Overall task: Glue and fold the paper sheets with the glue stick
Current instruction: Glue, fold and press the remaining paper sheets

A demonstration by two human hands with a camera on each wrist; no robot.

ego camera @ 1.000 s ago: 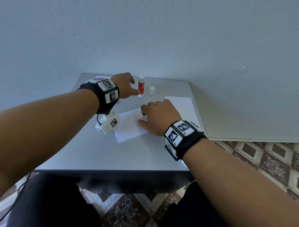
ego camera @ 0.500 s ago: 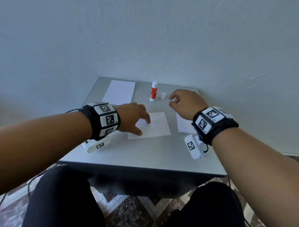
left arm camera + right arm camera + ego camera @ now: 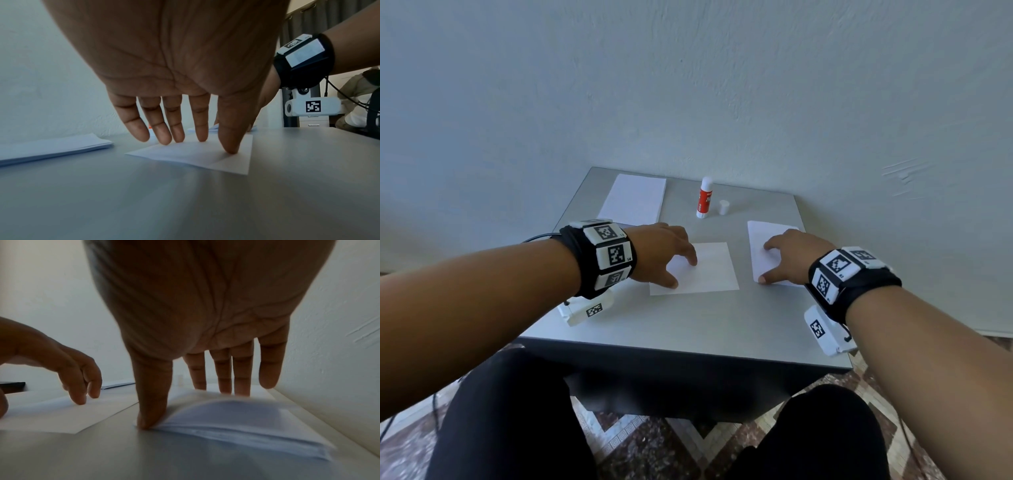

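Observation:
A red and white glue stick (image 3: 704, 197) stands uncapped at the back of the grey table (image 3: 688, 325), its white cap (image 3: 724, 207) just to its right. A single white sheet (image 3: 709, 270) lies in the middle. My left hand (image 3: 681, 272) touches the sheet's left part with its spread thumb and fingertips (image 3: 232, 150). To the right lies a stack of white sheets (image 3: 760, 236). My right hand (image 3: 765, 263) rests on it with straight fingers, thumb (image 3: 148, 421) at its near left corner. There the top sheet (image 3: 236, 408) bows upward, blurred.
Another stack of white paper (image 3: 633, 198) lies at the back left of the table. A pale wall rises directly behind and to the right. The table's front edge is close to my knees, with patterned floor tiles (image 3: 654, 442) below.
My left hand let go of the glue stick and came down onto the middle sheet. My right hand left that sheet, swung right, and now rests on the right stack.

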